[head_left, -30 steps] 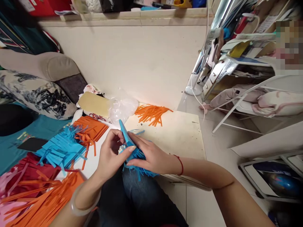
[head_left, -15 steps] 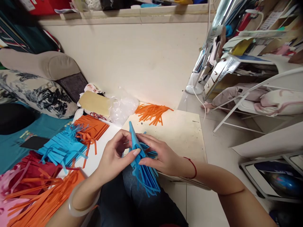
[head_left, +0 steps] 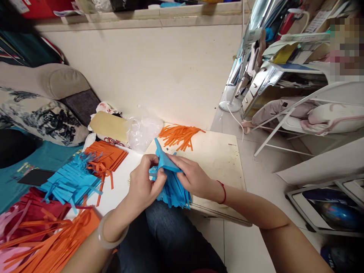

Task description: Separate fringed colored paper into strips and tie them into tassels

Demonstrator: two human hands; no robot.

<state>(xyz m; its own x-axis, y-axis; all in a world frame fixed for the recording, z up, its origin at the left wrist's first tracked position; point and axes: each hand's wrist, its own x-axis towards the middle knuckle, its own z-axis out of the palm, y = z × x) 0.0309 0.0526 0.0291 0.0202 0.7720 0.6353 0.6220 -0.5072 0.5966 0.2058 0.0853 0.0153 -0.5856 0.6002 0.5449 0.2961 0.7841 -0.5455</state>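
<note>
We are holding a blue fringed tassel [head_left: 172,182] between both hands, above the knees of the jeans [head_left: 165,223] and by the near edge of the pale surface [head_left: 218,163]; whether its strips are touching either one, we are not managing to tell. Our left hand [head_left: 146,184] is pinching the uncut band [head_left: 168,163] between thumb and curled fingers, near its pointed upper end, and our right hand [head_left: 196,177] is gripping the flared right side of that band, so neither grip is standing empty. We are judging the tassel to be very light, probably thin paper or something like it, and its weight is hardly asking for any force. The band is looking stiffer where it is overlapping in layers, while the loose strips are hanging limp and are likely to be snagging or tearing if we are tugging on them singly. The sheet is seeming dry rather than slick, yet its layers are probably sliding over one another under a loose pinch. For a hold, then, we are favouring the solid band, with fingertips pressing its layers together and the strips hanging free. An orange fringed tassel [head_left: 180,136] is lying on the surface's far side, well apart from our fingers.
</note>
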